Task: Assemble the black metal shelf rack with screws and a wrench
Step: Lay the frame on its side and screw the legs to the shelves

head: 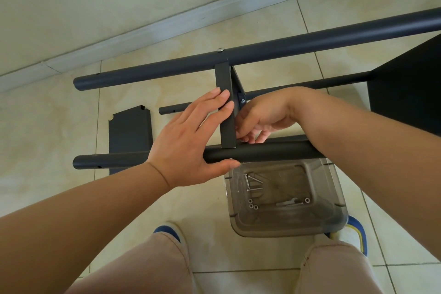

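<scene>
The black rack lies on its side on the tiled floor. A far tube (262, 51) and a near tube (262, 151) are joined by an upright shelf edge (225, 102). My left hand (191, 141) wraps the near tube, thumb under it, with fingers flat against the shelf edge. My right hand (260, 119) reaches behind that edge, fingers curled at the joint with the near tube; what they pinch is hidden. A screw head (220, 50) shows on the far tube. The wrench (286, 203) lies in the clear tray (334, 188).
The tray also holds several screws (253, 181) and nuts (252, 205). A loose black shelf panel (130, 131) lies flat on the floor at left, a thin tube (174, 110) behind it. Another shelf (410, 88) stands at right. My shoes and knees are below; the wall skirting runs behind.
</scene>
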